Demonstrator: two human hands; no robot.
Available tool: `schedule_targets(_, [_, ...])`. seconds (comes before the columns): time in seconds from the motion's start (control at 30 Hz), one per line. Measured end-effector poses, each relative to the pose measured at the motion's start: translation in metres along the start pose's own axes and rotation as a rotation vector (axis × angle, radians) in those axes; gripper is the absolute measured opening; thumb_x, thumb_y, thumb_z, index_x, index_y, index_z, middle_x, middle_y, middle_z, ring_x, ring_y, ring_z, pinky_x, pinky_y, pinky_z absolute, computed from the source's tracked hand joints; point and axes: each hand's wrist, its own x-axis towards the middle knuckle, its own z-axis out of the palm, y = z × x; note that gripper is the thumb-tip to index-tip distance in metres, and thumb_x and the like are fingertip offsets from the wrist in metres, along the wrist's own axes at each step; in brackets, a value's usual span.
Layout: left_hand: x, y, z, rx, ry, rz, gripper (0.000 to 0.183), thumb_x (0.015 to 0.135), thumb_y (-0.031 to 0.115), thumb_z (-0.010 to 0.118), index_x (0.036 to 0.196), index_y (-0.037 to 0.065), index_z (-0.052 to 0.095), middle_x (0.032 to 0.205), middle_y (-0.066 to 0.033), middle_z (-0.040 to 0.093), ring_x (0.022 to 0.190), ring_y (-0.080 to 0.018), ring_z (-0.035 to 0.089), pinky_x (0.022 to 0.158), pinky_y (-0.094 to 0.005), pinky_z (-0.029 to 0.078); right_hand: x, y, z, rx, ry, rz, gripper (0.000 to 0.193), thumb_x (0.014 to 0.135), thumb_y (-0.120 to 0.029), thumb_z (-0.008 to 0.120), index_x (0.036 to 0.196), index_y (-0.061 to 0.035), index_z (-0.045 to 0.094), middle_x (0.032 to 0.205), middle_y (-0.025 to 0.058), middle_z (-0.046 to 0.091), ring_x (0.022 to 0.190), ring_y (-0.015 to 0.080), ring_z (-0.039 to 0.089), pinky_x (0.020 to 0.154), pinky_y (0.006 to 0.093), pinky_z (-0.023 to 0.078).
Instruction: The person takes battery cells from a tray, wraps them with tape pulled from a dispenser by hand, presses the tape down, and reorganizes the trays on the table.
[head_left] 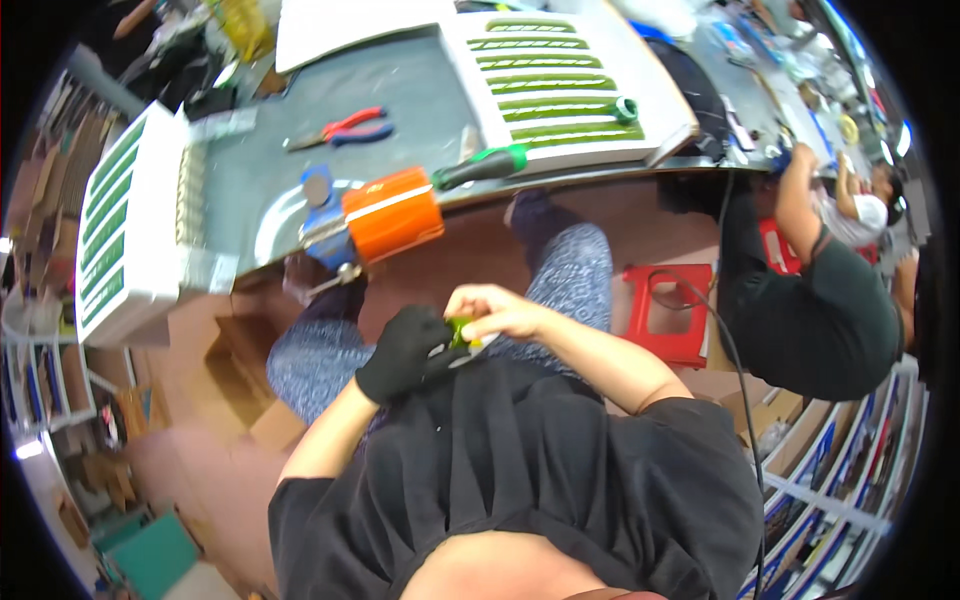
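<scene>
Head view: holding a small green piece (460,331) above the lap, pinched between bare right hand (500,314) and gloved left hand (408,350), both closed on it. Apparently mid-handling, not yet set down; impossible to tell what remains. Beyond, pliers (332,133) on the table (400,85).

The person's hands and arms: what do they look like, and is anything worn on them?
The left hand wears a plain black glove reaching about the wrist; the right hand has none. Both forearms are uncovered, with no watch or bracelet visible. Loose, plain black short sleeves cover the upper arms.
</scene>
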Motion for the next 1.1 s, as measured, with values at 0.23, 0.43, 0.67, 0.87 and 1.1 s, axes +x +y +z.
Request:
schedule_targets(0.23, [0.016, 0.005, -0.015, -0.122, -0.075, 0.061, 0.024, 0.067, 0.022, 0.078, 0.079, 0.007, 0.065, 0.068, -0.009, 0.048, 0.068, -0.0284, 0.05, 0.061, -0.0388, 0.039, -0.008, 0.003, -0.002, 0.354, -0.199, 0.103, 0.029, 0.091, -0.028, 0.061, 0.104, -0.0032, 0.055, 0.098, 0.0031, 0.062, 0.089, 0.0123, 0.06, 0.08, 0.0265, 0.046])
schedule_targets(0.43, [-0.005, -0.044, 0.048, -0.801, 0.151, -0.458, 0.03, 0.089, 0.031, 0.061, 0.105, 0.006, 0.058, 0.089, -0.005, 0.06, 0.082, -0.0201, 0.058, 0.073, -0.0337, 0.049, 0.003, -0.011, -0.042, 0.085, 0.079, -0.032, 0.045, 0.089, -0.026, 0.061, 0.125, -0.0027, 0.048, 0.119, 0.0086, 0.057, 0.111, 0.0188, 0.055, 0.098, 0.0338, 0.041])
schedule_targets(0.67, [0.029, -0.004, 0.059, -0.508, 0.112, -0.181, 0.033, 0.091, 0.009, 0.051, 0.124, 0.007, 0.047, 0.117, -0.0077, 0.054, 0.106, -0.0205, 0.055, 0.088, -0.0313, 0.048, 0.001, -0.034, 0.001, -0.104, -0.051, -0.261, 0.077, 0.071, -0.002, 0.071, 0.141, -0.0059, 0.039, 0.139, 0.0175, 0.044, 0.124, 0.0243, 0.047, 0.102, 0.0337, 0.038])
schedule_targets(0.87, [0.012, -0.009, 0.038, -0.491, 0.164, -0.156, 0.03, 0.094, 0.012, 0.054, 0.123, 0.004, 0.05, 0.114, -0.0067, 0.057, 0.105, -0.016, 0.057, 0.081, -0.0274, 0.05, -0.001, -0.029, -0.001, -0.195, 0.046, -0.332, 0.074, 0.072, 0.005, 0.067, 0.14, -0.002, 0.038, 0.136, 0.0128, 0.05, 0.125, 0.021, 0.048, 0.103, 0.0322, 0.038])
schedule_targets(1.1, [0.037, 0.042, -0.033, 0.047, 0.312, -0.235, 0.038, 0.07, 0.026, 0.079, 0.098, 0.006, 0.063, 0.088, -0.0099, 0.058, 0.078, -0.0257, 0.059, 0.068, -0.0342, 0.048, -0.012, -0.051, -0.002, -0.347, 0.177, -0.23, 0.065, 0.076, 0.006, 0.068, 0.136, -0.0029, 0.043, 0.134, 0.0093, 0.05, 0.123, 0.0198, 0.048, 0.102, 0.0329, 0.041])
